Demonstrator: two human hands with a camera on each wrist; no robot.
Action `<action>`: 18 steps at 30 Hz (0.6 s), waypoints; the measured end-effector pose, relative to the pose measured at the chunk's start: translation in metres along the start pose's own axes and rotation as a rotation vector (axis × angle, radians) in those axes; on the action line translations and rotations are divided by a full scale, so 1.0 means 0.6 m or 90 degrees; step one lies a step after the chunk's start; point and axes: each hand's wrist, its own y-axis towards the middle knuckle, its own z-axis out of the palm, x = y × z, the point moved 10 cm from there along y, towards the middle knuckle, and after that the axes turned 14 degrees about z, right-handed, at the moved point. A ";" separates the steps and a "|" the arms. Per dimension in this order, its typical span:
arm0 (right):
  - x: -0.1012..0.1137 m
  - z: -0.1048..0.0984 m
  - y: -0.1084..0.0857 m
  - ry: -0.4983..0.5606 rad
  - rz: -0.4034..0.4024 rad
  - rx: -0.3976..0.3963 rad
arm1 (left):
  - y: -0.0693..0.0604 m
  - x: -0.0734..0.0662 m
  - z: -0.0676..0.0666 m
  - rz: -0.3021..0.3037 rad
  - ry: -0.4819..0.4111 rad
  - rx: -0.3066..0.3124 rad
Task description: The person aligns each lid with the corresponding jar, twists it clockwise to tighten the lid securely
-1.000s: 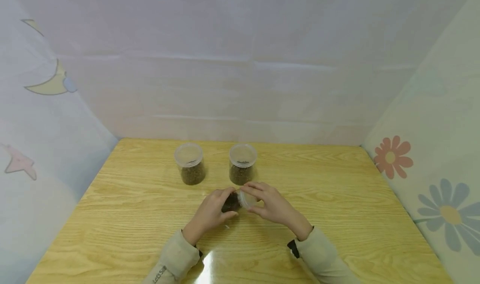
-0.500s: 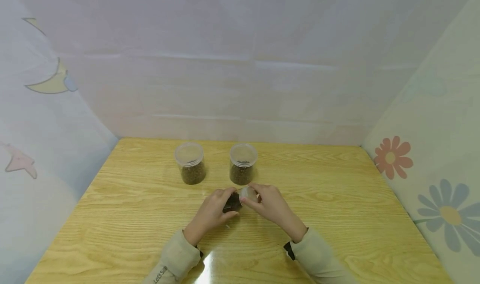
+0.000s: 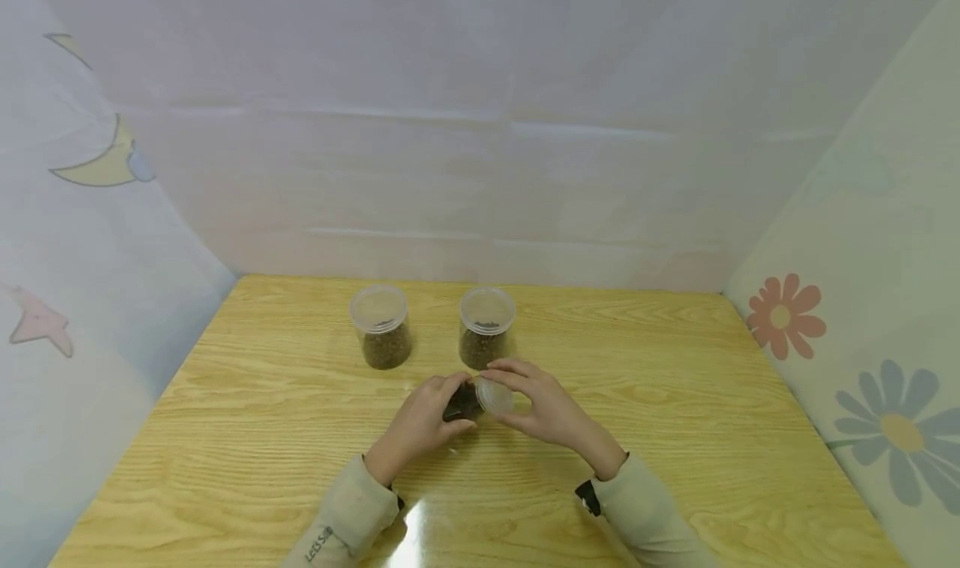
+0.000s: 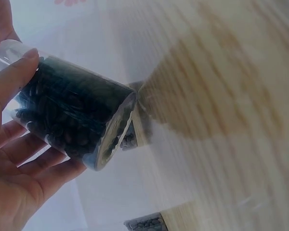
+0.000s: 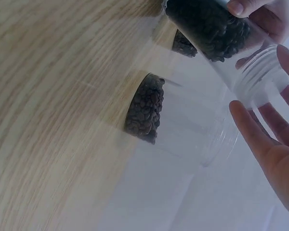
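My left hand [image 3: 422,418] grips a clear plastic jar [image 4: 74,108] round its body. The jar is partly filled with dark, bean-like pieces [image 5: 209,31]. It is tilted, its lid end towards my right hand, and its base is off the table in the left wrist view. My right hand [image 3: 546,405] holds the clear screw lid [image 5: 265,74] by its rim, thumb on one side and fingers on the other. The lid is on the jar's mouth; whether it is loose I cannot tell.
Two similar lidded jars stand upright behind the hands, one at the left [image 3: 386,339] and one in the middle [image 3: 485,334], each part filled with dark pieces. The wooden table [image 3: 225,434] meets a pale cloth backdrop [image 3: 480,176] at its back edge.
My right hand has turned on the lid and back again, its fingers now spread round the rim as at first. The left hand and its jar have hardly moved.
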 end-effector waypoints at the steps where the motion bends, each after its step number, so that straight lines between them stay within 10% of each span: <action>1: 0.000 0.000 0.000 -0.002 -0.005 0.002 | 0.000 -0.001 0.000 0.003 0.002 0.000; 18: -0.020 -0.003 0.018 0.007 0.136 -0.024 | 0.003 -0.005 -0.002 0.009 0.005 -0.009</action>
